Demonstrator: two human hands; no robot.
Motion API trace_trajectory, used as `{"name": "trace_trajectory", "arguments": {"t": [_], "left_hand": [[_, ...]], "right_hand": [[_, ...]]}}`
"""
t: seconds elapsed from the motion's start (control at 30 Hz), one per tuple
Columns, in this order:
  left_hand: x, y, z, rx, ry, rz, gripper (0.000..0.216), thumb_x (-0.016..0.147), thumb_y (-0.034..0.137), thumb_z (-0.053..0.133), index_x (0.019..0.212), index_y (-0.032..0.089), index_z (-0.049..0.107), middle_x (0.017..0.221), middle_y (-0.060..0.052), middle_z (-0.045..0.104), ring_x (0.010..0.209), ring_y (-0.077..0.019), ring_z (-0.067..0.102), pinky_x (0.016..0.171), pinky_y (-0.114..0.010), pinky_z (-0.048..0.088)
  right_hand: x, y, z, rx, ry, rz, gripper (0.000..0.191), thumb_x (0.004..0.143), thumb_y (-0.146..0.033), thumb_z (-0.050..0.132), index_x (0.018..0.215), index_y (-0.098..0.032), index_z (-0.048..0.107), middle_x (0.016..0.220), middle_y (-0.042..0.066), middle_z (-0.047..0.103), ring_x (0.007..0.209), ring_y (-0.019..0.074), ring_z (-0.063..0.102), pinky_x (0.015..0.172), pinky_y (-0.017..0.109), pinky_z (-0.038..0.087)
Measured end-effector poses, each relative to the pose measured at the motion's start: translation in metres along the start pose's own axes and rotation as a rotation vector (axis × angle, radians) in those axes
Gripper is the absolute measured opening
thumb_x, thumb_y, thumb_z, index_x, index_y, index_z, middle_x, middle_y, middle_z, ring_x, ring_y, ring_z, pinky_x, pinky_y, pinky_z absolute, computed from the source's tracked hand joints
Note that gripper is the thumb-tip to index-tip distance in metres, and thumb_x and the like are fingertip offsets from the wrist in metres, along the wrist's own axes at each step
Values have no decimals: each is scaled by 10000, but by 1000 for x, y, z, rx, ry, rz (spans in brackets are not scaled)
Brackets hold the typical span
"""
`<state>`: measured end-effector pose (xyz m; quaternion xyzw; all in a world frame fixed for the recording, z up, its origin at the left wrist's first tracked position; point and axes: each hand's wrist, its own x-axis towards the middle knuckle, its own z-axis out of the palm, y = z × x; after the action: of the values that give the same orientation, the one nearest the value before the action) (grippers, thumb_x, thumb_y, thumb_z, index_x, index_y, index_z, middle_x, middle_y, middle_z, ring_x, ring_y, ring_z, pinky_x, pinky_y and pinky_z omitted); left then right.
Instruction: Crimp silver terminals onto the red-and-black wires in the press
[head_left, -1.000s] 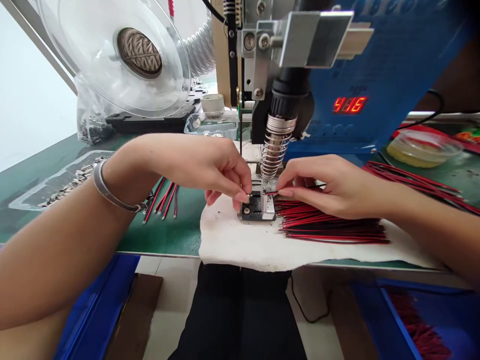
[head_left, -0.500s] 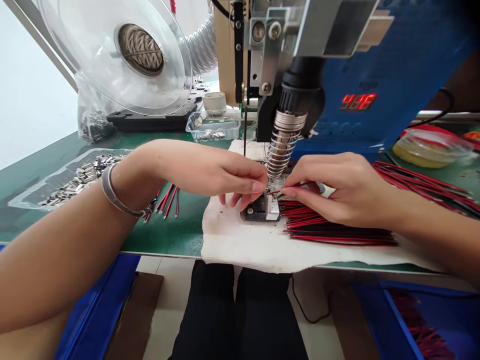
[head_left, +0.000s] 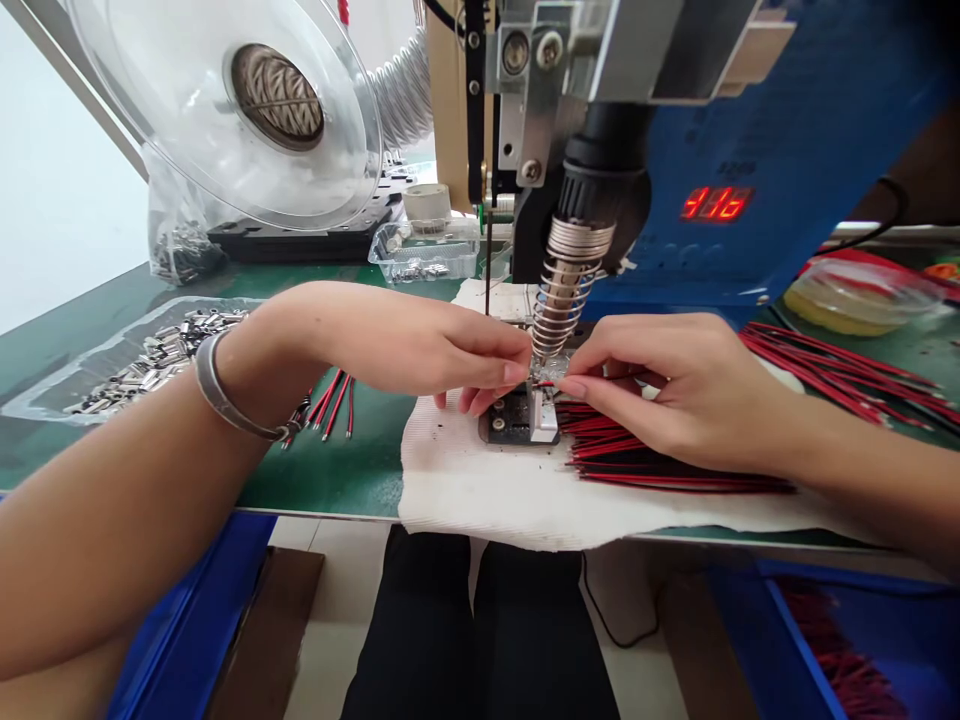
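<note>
Wire [head_left: 545,384] partly hidden by right fingers [head_left: 592,352]

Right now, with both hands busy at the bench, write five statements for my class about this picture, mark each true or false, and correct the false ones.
1. The right hand pinches a red-and-black wire. True.
2. The bracelet is on the right arm. False: the bracelet is on the left arm.
3. A pile of wires lies on the white cloth. True.
4. The digital display glows green. False: the digital display glows red.
5. Metal connectors lie in a clear tray on the person's left. True.
</note>
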<state>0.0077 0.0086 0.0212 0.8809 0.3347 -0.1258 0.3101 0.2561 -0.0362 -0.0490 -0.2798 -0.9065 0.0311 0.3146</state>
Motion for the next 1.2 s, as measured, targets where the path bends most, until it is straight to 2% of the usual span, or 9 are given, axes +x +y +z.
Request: {"name": "trace_trajectory", "arguments": {"t": [0.2,0.6,0.93,1.2], "left_hand": [[2,1,1,11,4,19,335,1081,380,427,956,188,672,902,-33,727,810,-174,656,784,-263,501],[1,-2,0,14,-4,17,336,1077,423,465,962,196,684,887,-31,744,846,-184,661,812,-276,481],[1,1,0,-9,-6,18,290,1066,393,463,947,196,639,904,-24,715,840,-171,654,780,-249,491],[0,1,0,-32,-18,6,241,1038,363,479,963,199,638,936,-32,731,866,-180,660,781,-248,499]], "right_hand": [[1,-4,0,2,21,29,144,1023,-199,663,895,-170,722,763,-3,709,597,107,570,571,278,420],[1,-13,1,59,24,180,154,1017,-269,677,872,-230,714,737,-9,721,528,138,542,574,323,460],[0,-15,3,50,42,191,160,1017,-234,677,860,-218,700,755,-1,734,574,146,611,596,318,491],[-1,-16,4,37,40,202,149,1012,-242,685,864,-234,698,730,-1,732,549,155,604,540,328,457]]}}
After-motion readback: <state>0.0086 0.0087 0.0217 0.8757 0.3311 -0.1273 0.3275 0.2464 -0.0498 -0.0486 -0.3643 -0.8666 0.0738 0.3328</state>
